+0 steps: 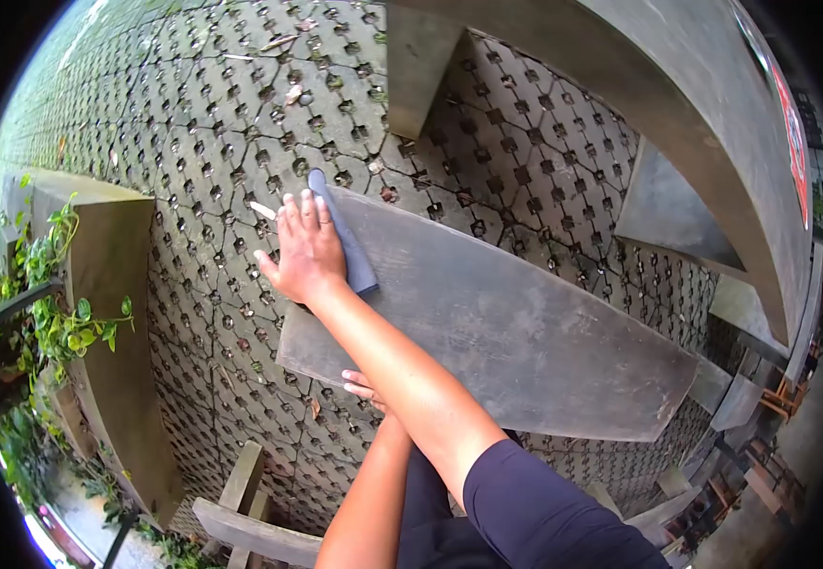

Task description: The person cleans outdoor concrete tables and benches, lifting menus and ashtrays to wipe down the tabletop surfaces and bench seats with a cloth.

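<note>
My right hand (307, 248) lies palm down at the far left end of a grey slab-like bench top (516, 332). Its fingers are stretched out and the thumb is spread to the left. Against its outer side rests a folded dark grey cloth (347, 237), reaching past the slab's upper edge; whether more cloth is under the palm is hidden. Lower down, my left hand (364, 389) touches the near edge of the slab with fingers extended, partly covered by my right forearm, which crosses over it.
Perforated paving (222, 190) surrounds the bench. A large curved grey structure (658, 66) arches across the upper right. On the left stands a concrete block (118, 332) with a leafy vine (75, 327). Another curved seat (255, 536) is at the bottom, with wooden furniture (786, 398) far right.
</note>
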Action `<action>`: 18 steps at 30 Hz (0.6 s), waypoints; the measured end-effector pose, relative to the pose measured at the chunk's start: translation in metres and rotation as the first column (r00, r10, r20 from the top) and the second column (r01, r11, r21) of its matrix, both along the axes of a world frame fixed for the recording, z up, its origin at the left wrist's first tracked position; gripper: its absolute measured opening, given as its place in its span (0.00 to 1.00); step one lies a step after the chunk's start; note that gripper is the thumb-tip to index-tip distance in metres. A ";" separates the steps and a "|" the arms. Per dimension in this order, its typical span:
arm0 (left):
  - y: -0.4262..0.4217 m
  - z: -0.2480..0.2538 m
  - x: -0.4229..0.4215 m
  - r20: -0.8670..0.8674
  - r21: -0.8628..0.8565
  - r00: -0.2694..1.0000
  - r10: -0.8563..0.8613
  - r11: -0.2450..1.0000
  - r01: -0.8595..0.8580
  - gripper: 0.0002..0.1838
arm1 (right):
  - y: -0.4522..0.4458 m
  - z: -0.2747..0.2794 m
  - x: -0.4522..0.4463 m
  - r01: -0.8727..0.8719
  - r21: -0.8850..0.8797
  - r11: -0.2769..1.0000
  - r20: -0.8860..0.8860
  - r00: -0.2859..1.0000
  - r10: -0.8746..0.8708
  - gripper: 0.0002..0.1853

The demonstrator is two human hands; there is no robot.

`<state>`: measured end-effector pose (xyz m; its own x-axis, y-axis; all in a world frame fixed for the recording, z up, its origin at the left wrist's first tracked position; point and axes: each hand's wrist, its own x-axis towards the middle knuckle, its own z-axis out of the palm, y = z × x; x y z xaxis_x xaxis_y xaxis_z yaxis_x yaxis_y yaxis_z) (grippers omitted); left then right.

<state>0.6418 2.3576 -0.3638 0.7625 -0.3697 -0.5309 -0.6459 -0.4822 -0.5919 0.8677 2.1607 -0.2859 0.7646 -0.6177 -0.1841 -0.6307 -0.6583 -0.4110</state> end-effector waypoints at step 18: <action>-0.081 0.121 0.062 -0.478 -0.037 0.717 0.508 0.804 -0.594 0.86 | -0.082 0.024 -0.495 0.596 -0.141 0.790 -0.149 0.777 -0.612 0.39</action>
